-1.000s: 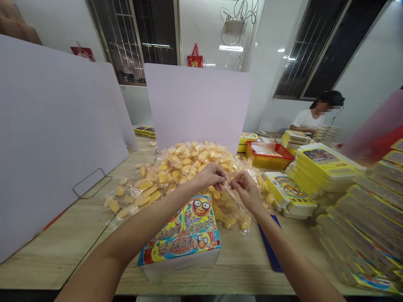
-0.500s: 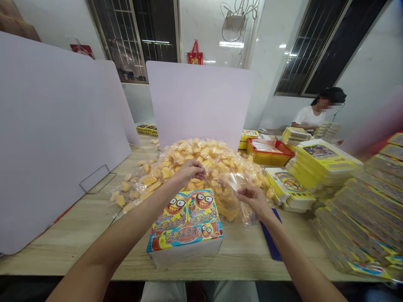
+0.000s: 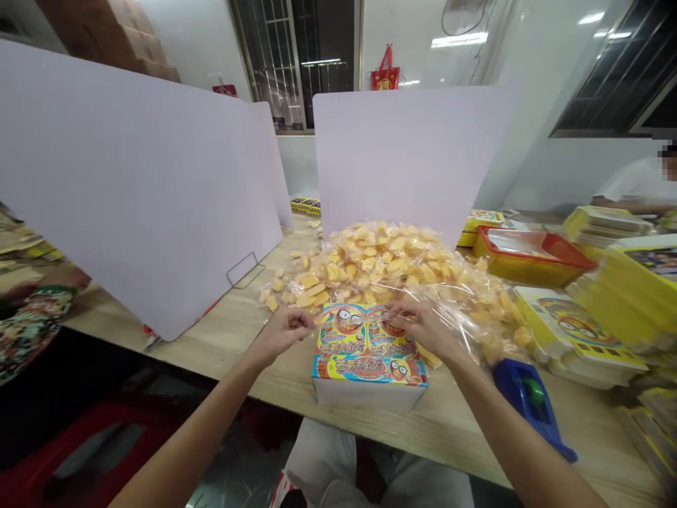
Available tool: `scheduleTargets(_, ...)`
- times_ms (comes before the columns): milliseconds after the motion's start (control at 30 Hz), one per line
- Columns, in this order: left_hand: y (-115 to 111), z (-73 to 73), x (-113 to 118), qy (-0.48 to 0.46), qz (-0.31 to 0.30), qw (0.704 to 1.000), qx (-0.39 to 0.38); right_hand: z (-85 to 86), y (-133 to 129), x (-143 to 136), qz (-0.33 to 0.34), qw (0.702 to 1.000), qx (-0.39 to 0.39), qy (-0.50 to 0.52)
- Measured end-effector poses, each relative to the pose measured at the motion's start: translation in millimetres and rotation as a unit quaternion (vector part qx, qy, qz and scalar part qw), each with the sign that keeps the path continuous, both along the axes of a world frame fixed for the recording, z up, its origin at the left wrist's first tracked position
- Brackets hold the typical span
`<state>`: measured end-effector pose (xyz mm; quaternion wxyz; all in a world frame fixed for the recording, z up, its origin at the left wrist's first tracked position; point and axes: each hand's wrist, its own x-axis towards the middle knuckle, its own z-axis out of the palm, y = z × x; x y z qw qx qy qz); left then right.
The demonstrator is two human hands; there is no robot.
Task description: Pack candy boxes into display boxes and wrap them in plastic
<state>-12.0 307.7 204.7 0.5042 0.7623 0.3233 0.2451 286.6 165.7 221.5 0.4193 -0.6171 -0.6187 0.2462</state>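
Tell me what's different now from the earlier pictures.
The view has turned left, bringing a patterned sleeve into sight. The left hand moved left and closer to the person, beside the printed box; the right hand moved left, over its far right corner. Whether they hold something clear is hard to tell. The box still sits before the yellow pile.

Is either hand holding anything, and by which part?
Apparently a thin, clear plastic strip, pinched near its ends by the left hand and right hand; too faint to be certain.
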Motion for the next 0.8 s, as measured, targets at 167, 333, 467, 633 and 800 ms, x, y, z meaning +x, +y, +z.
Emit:
scheduleTargets(167, -37, 40.2, -10, 0.101, -0.087, 0.972, 0.192, 5.4, -19, -4, 0.044, 0.999, -0.013, -0.006)
scheduleTargets(333, -52, 78.7, 73, 0.022, -0.199, 0.942, 0.270, 11.8, -28, -9, 0.029, 0.999, -0.023, -0.029)
scheduleTargets(467, -42, 65.9, 139, 0.026, -0.305, 0.943, 0.134, 15.3, -34, -11, 0.015, 0.999, -0.024, -0.030)
scheduleTargets(633, -27, 48.6, 159, 0.016, -0.355, 0.926, -0.131, 4.8, -41, -9, -0.046, 0.992, 0.006, 0.115)
scheduleTargets(800, -25, 45.3, 157, 0.048, -0.350, 0.905, -0.236, -1.4, -46, -5, -0.062, 0.982, 0.004, 0.180)
